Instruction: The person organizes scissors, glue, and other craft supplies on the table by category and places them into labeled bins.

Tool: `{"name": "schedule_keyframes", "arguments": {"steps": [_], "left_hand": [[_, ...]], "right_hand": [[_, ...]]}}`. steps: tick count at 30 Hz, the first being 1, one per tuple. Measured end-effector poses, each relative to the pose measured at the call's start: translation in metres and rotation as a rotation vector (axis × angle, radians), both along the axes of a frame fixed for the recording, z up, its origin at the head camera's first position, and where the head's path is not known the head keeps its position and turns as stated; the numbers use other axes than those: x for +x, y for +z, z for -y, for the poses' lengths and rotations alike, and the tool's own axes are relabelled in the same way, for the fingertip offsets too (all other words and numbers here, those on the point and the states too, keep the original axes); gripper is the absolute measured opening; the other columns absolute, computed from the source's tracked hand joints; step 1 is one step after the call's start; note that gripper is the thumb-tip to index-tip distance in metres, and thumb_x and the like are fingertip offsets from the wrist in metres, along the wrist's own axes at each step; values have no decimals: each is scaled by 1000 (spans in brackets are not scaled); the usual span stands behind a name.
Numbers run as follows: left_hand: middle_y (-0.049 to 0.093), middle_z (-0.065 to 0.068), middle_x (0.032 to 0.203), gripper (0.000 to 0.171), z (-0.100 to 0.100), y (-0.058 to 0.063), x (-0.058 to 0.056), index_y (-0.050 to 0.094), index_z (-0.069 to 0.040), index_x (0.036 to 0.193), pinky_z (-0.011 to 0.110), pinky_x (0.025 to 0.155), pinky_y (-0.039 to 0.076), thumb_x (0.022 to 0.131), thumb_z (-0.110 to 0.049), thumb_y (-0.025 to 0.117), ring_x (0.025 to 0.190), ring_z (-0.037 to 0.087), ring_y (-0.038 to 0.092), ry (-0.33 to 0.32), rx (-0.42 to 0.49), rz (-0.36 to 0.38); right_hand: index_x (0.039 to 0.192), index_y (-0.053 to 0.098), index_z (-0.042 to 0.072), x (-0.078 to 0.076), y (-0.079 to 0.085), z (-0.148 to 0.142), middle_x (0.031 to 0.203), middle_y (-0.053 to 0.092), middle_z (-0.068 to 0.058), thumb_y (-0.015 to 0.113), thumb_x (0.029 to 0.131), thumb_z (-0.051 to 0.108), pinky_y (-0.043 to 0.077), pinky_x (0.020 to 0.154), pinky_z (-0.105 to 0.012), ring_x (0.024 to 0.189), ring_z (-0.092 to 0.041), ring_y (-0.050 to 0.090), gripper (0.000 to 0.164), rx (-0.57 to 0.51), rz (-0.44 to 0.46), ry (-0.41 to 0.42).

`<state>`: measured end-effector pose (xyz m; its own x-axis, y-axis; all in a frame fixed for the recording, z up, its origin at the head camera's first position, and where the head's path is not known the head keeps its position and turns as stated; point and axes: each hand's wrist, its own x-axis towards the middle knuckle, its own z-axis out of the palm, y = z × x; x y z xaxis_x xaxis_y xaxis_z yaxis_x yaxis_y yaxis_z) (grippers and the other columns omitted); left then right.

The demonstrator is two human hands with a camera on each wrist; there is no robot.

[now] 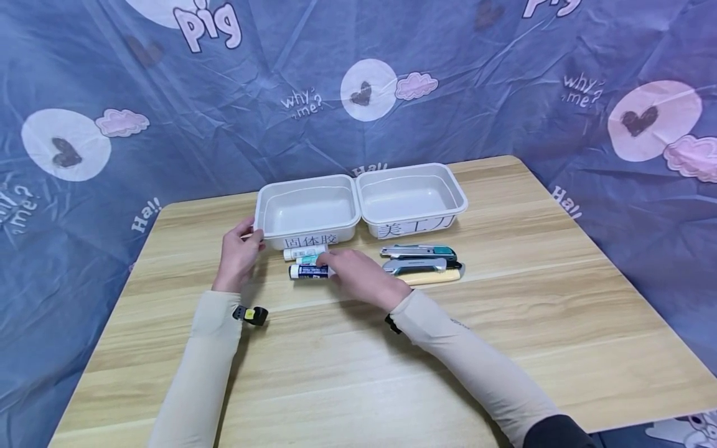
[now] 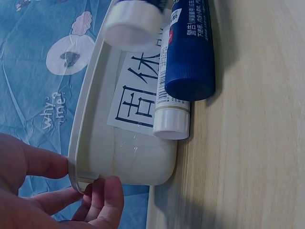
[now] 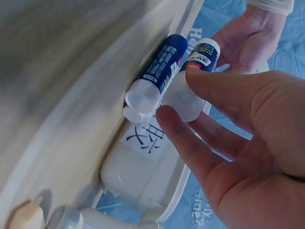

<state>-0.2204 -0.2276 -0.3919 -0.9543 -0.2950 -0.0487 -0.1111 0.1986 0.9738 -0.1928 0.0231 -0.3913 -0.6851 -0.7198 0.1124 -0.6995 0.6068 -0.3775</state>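
Note:
My right hand (image 1: 364, 277) pinches a navy-labelled glue stick (image 3: 205, 55) with white ends between thumb and fingers. In the left wrist view, this glue stick's white end hangs above the others. A blue glue stick (image 2: 190, 71) and a white glue stick (image 2: 172, 119) lie below it, in front of the left plastic box (image 1: 308, 183). That box carries a paper label (image 2: 136, 100) with printed characters. At the box's left front corner, my left hand (image 1: 238, 255) holds the rim between thumb and fingers.
A second labelled white box (image 1: 411, 214) stands against the first on its right. Before it lie utility knives: a teal-and-grey one (image 1: 420, 251), a grey one (image 1: 414, 266) and a yellow one (image 1: 434, 276). Patterned blue cloth (image 1: 235, 112) hangs behind the wooden table (image 1: 336, 373).

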Motion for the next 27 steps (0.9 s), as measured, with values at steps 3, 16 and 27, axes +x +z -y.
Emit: {"name": "schedule_keyframes", "arguments": {"steps": [3, 16, 27], "left_hand": [[49, 9, 114, 51, 0, 0, 0, 44, 4, 151, 12, 75, 55, 101, -3, 47, 94, 11, 54, 3, 8, 8], [49, 9, 118, 51, 1, 2, 2, 43, 0, 153, 14, 82, 56, 103, -6, 47, 97, 11, 54, -4, -3, 48], [47, 6, 116, 51, 2, 0, -1, 43, 0, 153, 20, 85, 57, 103, -7, 47, 96, 11, 54, -11, -11, 43]], "right_hand": [[127, 66, 8, -2, 2, -2, 123, 71, -8, 73, 90, -1, 58, 97, -31, 107, -23, 69, 38, -18, -17, -9], [130, 65, 7, -8, 16, -14, 131, 68, -8, 72, 92, 1, 55, 104, -34, 120, -25, 65, 39, -105, -35, -68], [128, 66, 3, -16, 25, -22, 127, 70, -11, 72, 93, 2, 56, 103, -34, 116, -25, 67, 36, -143, -61, -111]]}}
